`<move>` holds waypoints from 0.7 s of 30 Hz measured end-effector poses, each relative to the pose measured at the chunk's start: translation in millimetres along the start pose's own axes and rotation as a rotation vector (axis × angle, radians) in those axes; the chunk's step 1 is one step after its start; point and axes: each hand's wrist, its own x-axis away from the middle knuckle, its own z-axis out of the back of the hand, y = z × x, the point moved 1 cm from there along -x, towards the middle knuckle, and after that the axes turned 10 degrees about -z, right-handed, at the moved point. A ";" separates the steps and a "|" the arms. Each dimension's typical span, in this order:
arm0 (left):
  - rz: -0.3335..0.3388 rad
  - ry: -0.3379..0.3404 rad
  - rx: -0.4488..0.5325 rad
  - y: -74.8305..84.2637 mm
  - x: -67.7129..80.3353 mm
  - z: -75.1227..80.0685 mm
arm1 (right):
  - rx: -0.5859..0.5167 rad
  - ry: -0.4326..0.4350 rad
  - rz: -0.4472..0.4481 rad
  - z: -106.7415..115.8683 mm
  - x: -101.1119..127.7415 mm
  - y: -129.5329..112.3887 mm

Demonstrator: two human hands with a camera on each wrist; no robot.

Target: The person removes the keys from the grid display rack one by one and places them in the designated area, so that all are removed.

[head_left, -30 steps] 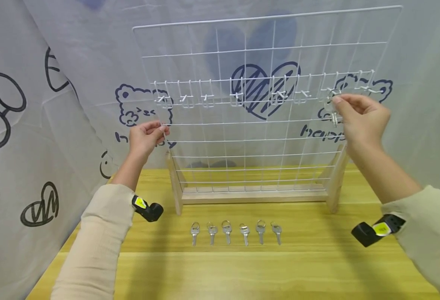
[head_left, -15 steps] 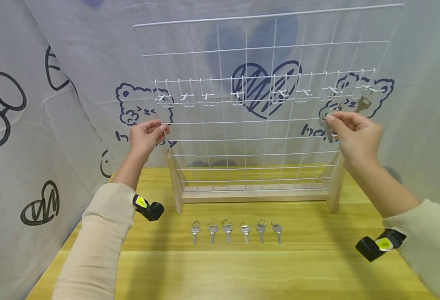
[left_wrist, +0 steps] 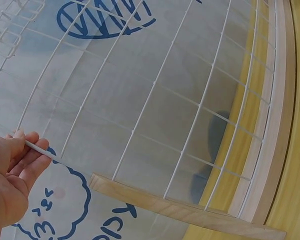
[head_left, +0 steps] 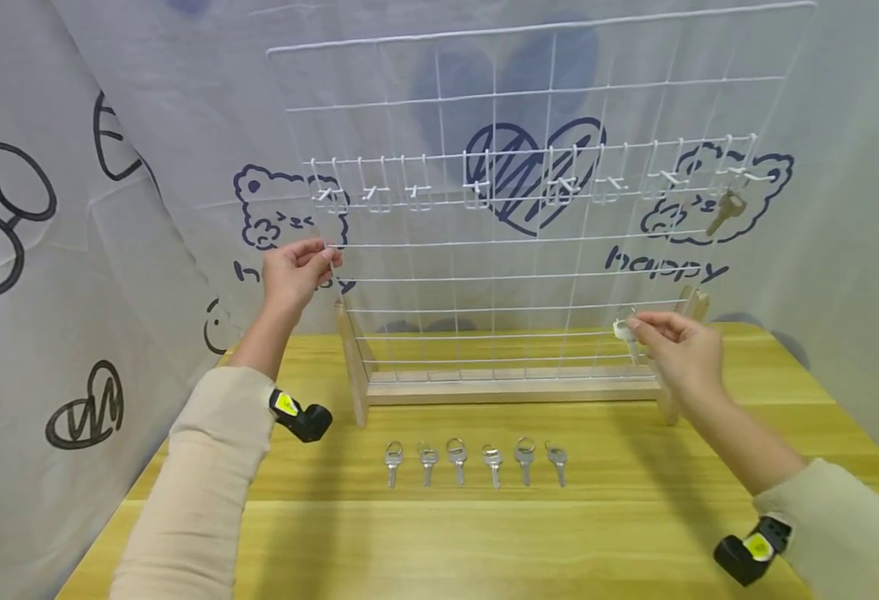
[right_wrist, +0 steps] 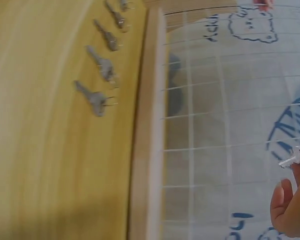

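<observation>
My left hand [head_left: 292, 271] pinches the left edge wire of a white wire grid [head_left: 439, 37]; the left wrist view shows that wire [left_wrist: 40, 149] between thumb and fingers. My right hand [head_left: 685, 354] pinches a silver key [head_left: 622, 331] with a split ring, in front of the grid's lower right part. In the right wrist view this key [right_wrist: 291, 159] shows at the right edge beside the fingertips. Another key [head_left: 727, 208] hangs by its ring from the rightmost hook. Several white hooks [head_left: 476, 196] line one row of the grid.
Several silver keys with rings [head_left: 457, 452] lie in a row on the yellow wood-grain table [head_left: 446, 542]. A wooden stand [head_left: 514, 390] holds the grid upright behind them. A white cloth with blue drawings [head_left: 162, 50] hangs behind and at the left.
My right hand has moved down and a little left from the hooks, carrying the key. The key on the rightmost hook, hidden behind the hand at first, now shows fully. My left hand stays put.
</observation>
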 end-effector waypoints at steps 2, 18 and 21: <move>-0.001 0.006 -0.010 0.0 0.1 0.5 | 0.002 -0.028 0.004 -1.6 1.1 8.9; 0.010 -0.006 -0.020 1.1 -0.3 -0.6 | 0.212 -0.200 -0.073 -17.0 18.1 86.7; 0.005 -0.005 -0.024 1.0 0.1 -0.6 | 0.220 -0.214 -0.126 -20.1 21.3 95.7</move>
